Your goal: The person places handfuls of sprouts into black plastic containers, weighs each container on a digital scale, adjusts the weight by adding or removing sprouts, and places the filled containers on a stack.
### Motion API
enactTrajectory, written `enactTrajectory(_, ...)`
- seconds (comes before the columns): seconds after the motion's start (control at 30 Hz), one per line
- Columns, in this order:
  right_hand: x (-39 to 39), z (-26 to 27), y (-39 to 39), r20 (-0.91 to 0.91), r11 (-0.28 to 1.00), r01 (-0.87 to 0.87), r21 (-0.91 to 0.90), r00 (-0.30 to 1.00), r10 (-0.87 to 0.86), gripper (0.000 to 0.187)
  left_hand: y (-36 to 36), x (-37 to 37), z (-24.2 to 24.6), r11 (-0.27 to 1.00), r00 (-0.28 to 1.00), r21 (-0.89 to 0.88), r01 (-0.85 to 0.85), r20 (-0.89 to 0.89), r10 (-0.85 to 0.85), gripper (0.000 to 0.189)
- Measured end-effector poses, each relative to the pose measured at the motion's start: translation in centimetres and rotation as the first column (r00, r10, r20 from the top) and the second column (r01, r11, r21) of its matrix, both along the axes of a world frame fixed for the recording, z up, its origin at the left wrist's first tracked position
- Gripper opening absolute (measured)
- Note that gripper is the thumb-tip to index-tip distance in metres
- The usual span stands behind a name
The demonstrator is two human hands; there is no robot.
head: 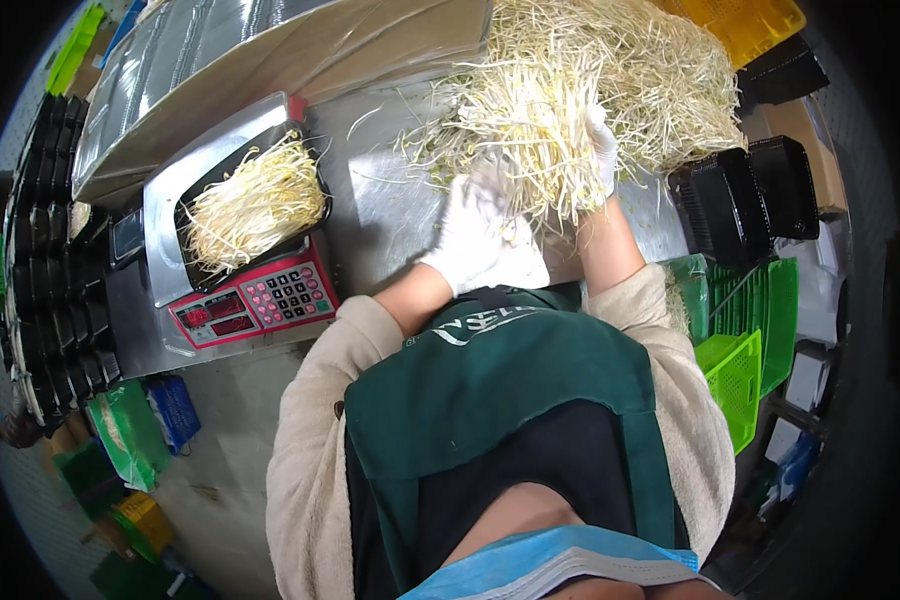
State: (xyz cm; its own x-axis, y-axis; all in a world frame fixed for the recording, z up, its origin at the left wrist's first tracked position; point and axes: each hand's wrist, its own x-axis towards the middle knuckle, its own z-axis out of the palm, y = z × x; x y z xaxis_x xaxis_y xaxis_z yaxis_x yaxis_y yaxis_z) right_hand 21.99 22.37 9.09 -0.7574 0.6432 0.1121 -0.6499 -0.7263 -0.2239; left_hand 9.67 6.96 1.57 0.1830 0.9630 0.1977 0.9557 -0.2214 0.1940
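Observation:
A large loose bunch of bean sprouts is held up over the metal table. My right hand, in a white glove, grips it from the right side, its fingers partly buried among the stems. At the lower left of the bunch is my left hand, also white-gloved. Its fingers are blurred and partly covered by hanging sprouts, so their grip is unclear. To the left, a black plastic tray filled with sprouts sits on the steel pan of a red digital scale, whose display is lit.
Behind my hands rises a big heap of sprouts. An open cardboard box borders the table's back left. Stacked black trays stand far left, and more black trays lie at right. Green plastic crates stand near my right elbow.

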Motion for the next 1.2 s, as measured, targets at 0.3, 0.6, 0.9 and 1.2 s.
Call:
enactTrajectory(0.3, -3.3, 1.6, -3.8, 0.050, 0.997, 0.038, 0.070, 0.998, -0.041, 0.060, -10.7, -7.7, 9.7, 0.989, 0.838, 0.091, 0.119, 0.524, -0.150, 0.047)
enactTrajectory(0.6, -5.8, 1.6, -5.1, 0.501, 0.929, -0.144, 0.340, 0.864, -0.050, 0.067, -19.7, -14.6, 18.4, 0.934, 0.075, -0.265, 0.241, 0.964, 0.254, 0.043)
enactTrajectory(0.9, -19.0, 13.9, -12.4, -0.107, -0.578, -0.404, 0.709, 0.748, -0.655, 0.077, -17.4, -27.0, 13.5, 0.754, -0.187, 0.104, -0.649, 0.938, -0.291, 0.041)
enactTrajectory(1.2, -22.3, 11.1, -12.3, -0.084, -0.787, -0.531, 0.316, 0.810, -0.580, 0.058, -11.0, -23.5, 16.3, 0.936, 0.934, 0.322, -0.142, 0.356, 0.020, 0.095)
